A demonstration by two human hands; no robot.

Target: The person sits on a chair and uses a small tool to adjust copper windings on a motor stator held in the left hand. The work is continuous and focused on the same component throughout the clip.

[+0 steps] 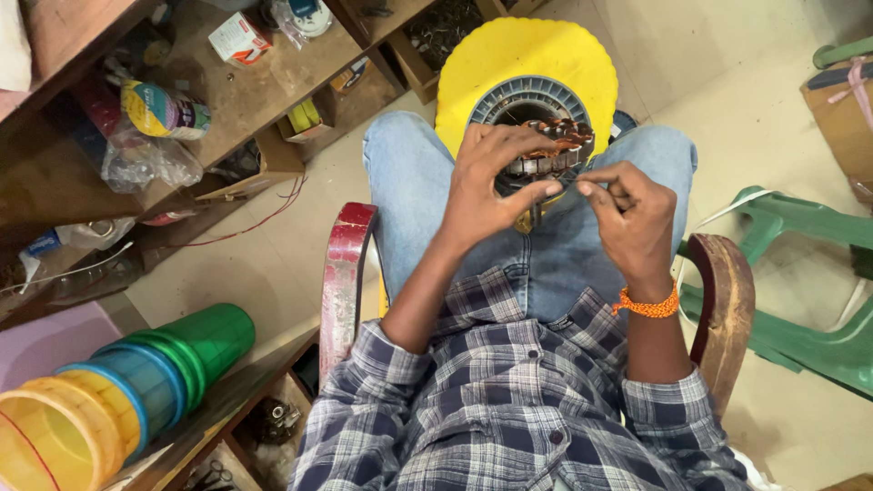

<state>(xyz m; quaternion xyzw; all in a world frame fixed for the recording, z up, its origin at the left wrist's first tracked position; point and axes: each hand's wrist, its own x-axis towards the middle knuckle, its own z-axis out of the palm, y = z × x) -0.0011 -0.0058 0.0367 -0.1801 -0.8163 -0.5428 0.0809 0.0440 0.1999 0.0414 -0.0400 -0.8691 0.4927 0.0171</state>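
A round grey metal motor stator (518, 98) with copper wire windings (568, 136) rests on my knees, over a yellow plastic stool (527, 55). My left hand (491, 182) lies across the stator's near rim, fingers curled over the windings. My right hand (627, 214) sits just right of it, thumb and forefinger pinched together on a thin wire at the stator's edge. An orange thread band (647, 305) circles my right wrist. I sit in a chair with red-brown arms (344, 273).
Wooden shelves (227, 100) at left hold tape rolls, boxes and plastic bags. Stacked green, blue and yellow plastic cups (127, 382) lie at lower left. A green plastic chair (800, 273) lies at right, a cardboard box (841, 109) beyond it.
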